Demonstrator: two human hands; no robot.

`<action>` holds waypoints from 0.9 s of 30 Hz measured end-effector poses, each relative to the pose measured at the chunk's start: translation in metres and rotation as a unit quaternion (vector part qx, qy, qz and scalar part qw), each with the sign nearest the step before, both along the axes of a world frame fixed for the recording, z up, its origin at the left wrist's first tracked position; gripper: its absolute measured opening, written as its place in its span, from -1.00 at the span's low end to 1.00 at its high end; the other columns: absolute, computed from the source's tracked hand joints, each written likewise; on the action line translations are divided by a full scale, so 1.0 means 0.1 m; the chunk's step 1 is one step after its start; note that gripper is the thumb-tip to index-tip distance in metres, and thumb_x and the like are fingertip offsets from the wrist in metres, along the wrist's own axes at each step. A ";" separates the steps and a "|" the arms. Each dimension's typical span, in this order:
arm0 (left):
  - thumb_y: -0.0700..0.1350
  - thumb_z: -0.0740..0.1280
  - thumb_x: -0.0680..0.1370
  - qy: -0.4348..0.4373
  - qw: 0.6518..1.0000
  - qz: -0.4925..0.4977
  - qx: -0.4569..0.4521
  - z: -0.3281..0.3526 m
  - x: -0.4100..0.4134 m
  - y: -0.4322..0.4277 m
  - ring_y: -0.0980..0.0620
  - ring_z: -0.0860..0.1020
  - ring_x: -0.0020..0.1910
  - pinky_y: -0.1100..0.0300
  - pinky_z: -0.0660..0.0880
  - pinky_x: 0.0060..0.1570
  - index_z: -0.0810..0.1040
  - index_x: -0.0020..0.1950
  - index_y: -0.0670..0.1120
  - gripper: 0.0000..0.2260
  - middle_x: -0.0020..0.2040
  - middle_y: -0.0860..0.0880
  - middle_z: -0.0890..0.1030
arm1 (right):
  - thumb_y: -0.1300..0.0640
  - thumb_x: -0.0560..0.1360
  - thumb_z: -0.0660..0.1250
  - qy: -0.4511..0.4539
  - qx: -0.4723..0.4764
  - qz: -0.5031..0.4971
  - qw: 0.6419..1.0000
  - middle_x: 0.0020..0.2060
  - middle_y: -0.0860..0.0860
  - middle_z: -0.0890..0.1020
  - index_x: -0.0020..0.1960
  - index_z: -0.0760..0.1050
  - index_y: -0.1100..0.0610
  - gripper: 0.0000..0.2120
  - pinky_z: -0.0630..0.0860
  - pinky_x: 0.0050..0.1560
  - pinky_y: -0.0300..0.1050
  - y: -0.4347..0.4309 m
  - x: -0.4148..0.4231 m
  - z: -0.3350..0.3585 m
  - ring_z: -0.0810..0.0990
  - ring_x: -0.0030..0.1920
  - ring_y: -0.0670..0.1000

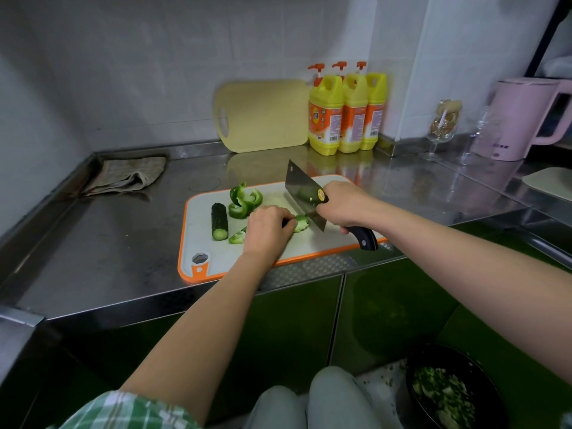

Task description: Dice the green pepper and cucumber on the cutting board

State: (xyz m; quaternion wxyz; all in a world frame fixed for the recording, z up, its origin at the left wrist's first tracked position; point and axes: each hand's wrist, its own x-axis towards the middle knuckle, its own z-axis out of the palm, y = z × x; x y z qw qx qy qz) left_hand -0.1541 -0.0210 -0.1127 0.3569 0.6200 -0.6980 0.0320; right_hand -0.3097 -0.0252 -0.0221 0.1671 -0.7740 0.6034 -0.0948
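Observation:
A grey cutting board with an orange rim (312, 249) lies on the steel counter. My right hand (345, 207) grips the black handle of a cleaver (301, 188), whose blade stands edge-down on the board. My left hand (267, 229) pinches a cucumber piece (301, 223) right against the blade. A dark cucumber chunk (219, 221) lies at the board's left. Green pepper pieces (244, 199) are heaped behind my left hand, and one more green pepper piece (236, 237) lies beside it. Another cucumber piece (305, 193) shows behind the blade.
A yellow cutting board (263, 116) leans on the back wall beside three yellow detergent bottles (346, 109). A folded cloth (127, 176) lies far left. A glass (442, 128) and pink kettle (523, 119) stand right. A black bin (448, 391) with green scraps sits on the floor.

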 end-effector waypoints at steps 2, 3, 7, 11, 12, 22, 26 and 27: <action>-0.06 0.39 0.50 0.000 1.000 0.001 0.001 0.01 0.00 0.01 -0.09 0.60 -0.18 0.03 0.52 -0.16 0.72 -0.10 -0.09 -0.85 -0.19 -0.07 0.70 | 0.29 0.52 0.13 0.029 0.019 0.010 0.999 -0.30 0.21 0.56 -0.15 0.39 0.24 -0.89 0.43 -0.48 -0.22 0.01 0.02 0.03 0.54 -0.50 0.10; -0.06 0.39 0.50 0.000 1.000 0.001 0.002 0.01 -0.01 0.00 -0.09 0.60 -0.18 0.03 0.52 -0.17 0.72 -0.10 -0.09 -0.85 -0.19 -0.07 0.70 | 0.30 0.51 0.13 0.041 0.025 0.013 0.999 -0.31 0.21 0.57 -0.14 0.41 0.25 -0.89 0.42 -0.49 -0.23 0.02 0.03 0.03 0.54 -0.52 0.10; -0.06 0.39 0.50 -0.002 1.000 0.001 0.005 0.02 -0.01 0.00 -0.11 0.60 -0.19 0.03 0.52 -0.18 0.73 -0.09 -0.10 -0.85 -0.19 -0.09 0.70 | 0.30 0.49 0.14 0.040 0.038 0.011 0.998 -0.36 0.21 0.55 -0.14 0.40 0.26 -0.91 0.39 -0.53 -0.28 0.03 0.03 -0.02 0.52 -0.55 0.09; -0.06 0.38 0.50 -0.004 1.000 0.002 0.008 0.02 -0.01 0.01 -0.11 0.60 -0.21 0.03 0.51 -0.21 0.73 -0.10 -0.09 -0.85 -0.20 -0.09 0.69 | 0.30 0.50 0.15 0.031 0.017 0.000 0.999 -0.40 0.18 0.53 -0.12 0.41 0.26 -0.92 0.39 -0.52 -0.25 0.03 0.07 -0.12 0.52 -0.54 0.09; -0.06 0.38 0.50 -0.005 1.000 0.002 0.007 0.02 -0.01 0.01 -0.11 0.59 -0.21 0.03 0.51 -0.22 0.73 -0.10 -0.09 -0.84 -0.21 -0.09 0.69 | 0.29 0.51 0.16 0.026 0.006 -0.005 1.000 -0.40 0.17 0.54 -0.12 0.41 0.25 -0.92 0.40 -0.51 -0.23 0.03 0.09 -0.16 0.52 -0.53 0.09; -0.08 0.40 0.46 -0.043 0.998 0.033 -0.030 0.00 -0.01 0.03 -0.17 0.54 -0.15 0.05 0.46 -0.17 0.69 -0.06 -0.16 -0.82 -0.22 -0.15 0.62 | 0.25 0.53 0.13 -0.006 0.000 -0.001 1.000 -0.32 0.19 0.58 -0.18 0.36 0.19 -0.88 0.41 -0.50 -0.25 0.01 0.00 0.03 0.56 -0.51 0.10; -0.04 0.38 0.47 -0.046 0.998 0.045 -0.018 0.01 -0.02 0.03 -0.12 0.51 -0.18 0.09 0.39 -0.20 0.68 -0.12 -0.15 -0.81 -0.25 -0.12 0.60 | 0.31 0.51 0.12 0.051 0.025 0.017 0.998 -0.34 0.18 0.53 -0.22 0.34 0.21 -0.86 0.40 -0.50 -0.26 0.07 0.01 0.10 0.53 -0.53 0.08; -0.04 0.37 0.48 -0.040 0.998 0.043 -0.014 0.01 -0.02 0.03 -0.11 0.50 -0.18 0.09 0.39 -0.20 0.68 -0.13 -0.15 -0.81 -0.25 -0.11 0.59 | 0.32 0.51 0.12 0.065 0.027 0.017 0.997 -0.33 0.19 0.55 -0.21 0.36 0.23 -0.87 0.41 -0.49 -0.25 0.09 0.02 0.08 0.54 -0.52 0.09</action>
